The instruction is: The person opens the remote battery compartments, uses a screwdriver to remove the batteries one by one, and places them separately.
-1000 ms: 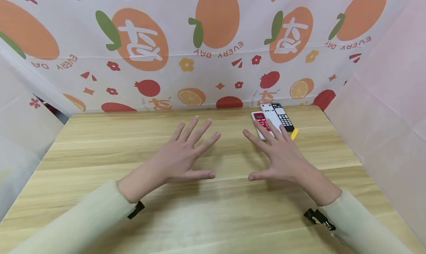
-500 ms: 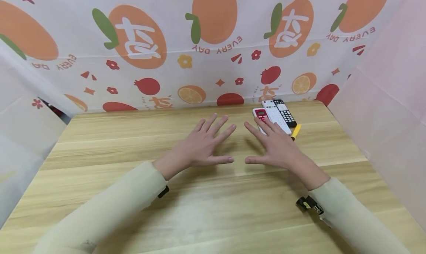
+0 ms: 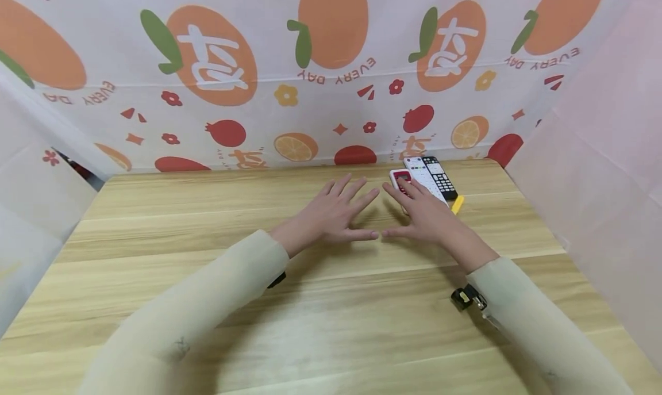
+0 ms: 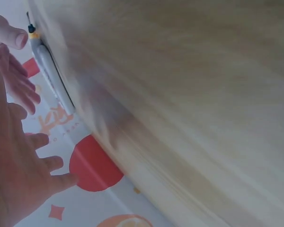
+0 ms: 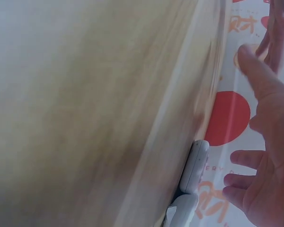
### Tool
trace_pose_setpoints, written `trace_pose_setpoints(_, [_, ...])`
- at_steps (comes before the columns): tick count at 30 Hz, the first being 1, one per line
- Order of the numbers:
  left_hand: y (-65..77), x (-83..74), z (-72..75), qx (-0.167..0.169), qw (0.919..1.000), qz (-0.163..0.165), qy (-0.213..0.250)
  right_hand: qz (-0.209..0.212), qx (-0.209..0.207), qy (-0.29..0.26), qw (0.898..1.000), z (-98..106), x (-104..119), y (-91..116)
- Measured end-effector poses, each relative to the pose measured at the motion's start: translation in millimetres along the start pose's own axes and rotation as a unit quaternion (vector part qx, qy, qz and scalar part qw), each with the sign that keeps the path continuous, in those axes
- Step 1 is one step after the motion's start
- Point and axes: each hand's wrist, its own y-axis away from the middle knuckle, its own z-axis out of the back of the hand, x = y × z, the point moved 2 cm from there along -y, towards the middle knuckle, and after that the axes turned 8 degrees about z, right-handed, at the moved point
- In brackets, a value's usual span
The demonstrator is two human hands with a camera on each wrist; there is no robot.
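Observation:
My left hand (image 3: 336, 214) is held over the wooden table with its fingers spread, holding nothing. Close to its right, my right hand (image 3: 426, 214) hovers the same way, the thumb tips almost meeting. Under and behind the right hand's fingers lie three remote controls side by side: a white one with a red face (image 3: 397, 175), partly hidden, a long white one (image 3: 426, 179) and a black one (image 3: 441, 179). A yellow-handled thing (image 3: 458, 204) sticks out beside the right hand, its rest hidden. The right wrist view shows a white remote's edge (image 5: 195, 168) on the tabletop, below the fingers.
The wooden table (image 3: 155, 240) reaches back to a white curtain (image 3: 269, 119) printed with fruit. Pale sheets hang at both sides, with a gap (image 3: 77, 168) at the back left. A small black device (image 3: 468, 297) is strapped at the right wrist.
My left hand has moved right and a little farther back, and my right hand slightly left and back, so the two are much closer together. The remotes have stayed in place.

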Motion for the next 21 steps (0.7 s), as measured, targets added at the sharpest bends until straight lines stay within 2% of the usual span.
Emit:
trace_pose_setpoints(7, [-32.2, -7.3, -3.9, 0.039, 0.9978, 0.012, 0.052, -0.012, 0.012, -0.002, 1.000, 0.8, -13.4, -11.3])
trace_pose_setpoints(10, [-44.1, -9.5, -7.6, 0.044, 0.9978, 0.008, 0.049, -0.021, 0.018, 0.012, 1.000, 0.6, -19.7, -16.5])
trace_pose_setpoints(15, [-59.0, -11.9, -13.3, 0.050, 0.9976, 0.001, 0.047, -0.060, 0.038, 0.043, 0.997, 0.7, -26.9, -21.1])
trace_pose_setpoints(21, [-69.3, -13.8, -18.3, 0.073, 0.9962, 0.020, 0.043, -0.083, 0.040, 0.058, 0.994, 1.2, -29.2, -23.4])
